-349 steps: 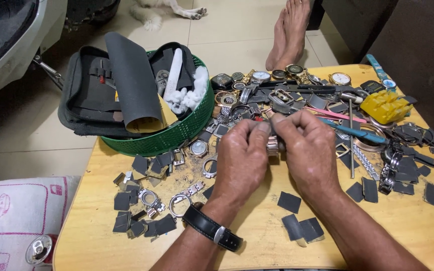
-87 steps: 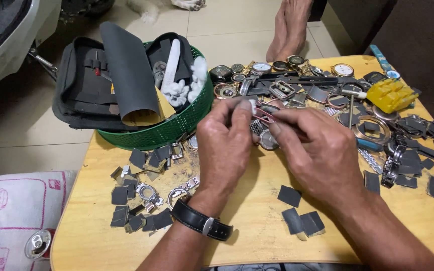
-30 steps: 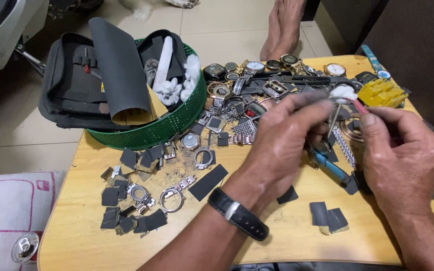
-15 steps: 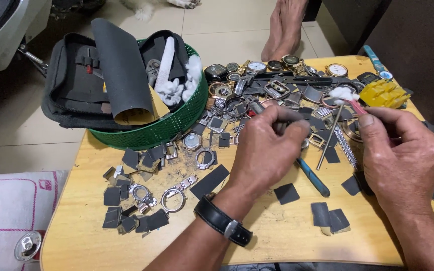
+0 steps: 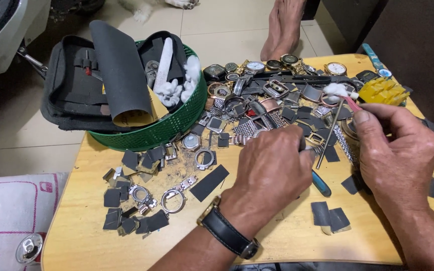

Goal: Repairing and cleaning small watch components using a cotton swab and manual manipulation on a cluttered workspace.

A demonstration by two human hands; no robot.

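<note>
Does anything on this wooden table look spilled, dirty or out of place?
Yes. Dark gritty dust lies smeared on the wooden table beside the green basket, among scattered sandpaper scraps and watch cases. A rolled sandpaper sheet sticks out of the basket. A bare foot rests behind the table.

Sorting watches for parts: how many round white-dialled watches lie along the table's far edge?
2. One white-dialled watch lies far-centre, just right of the green plastic basket; the other lies far-right, beside the yellow plastic piece. More may be hidden in the heap.
</note>
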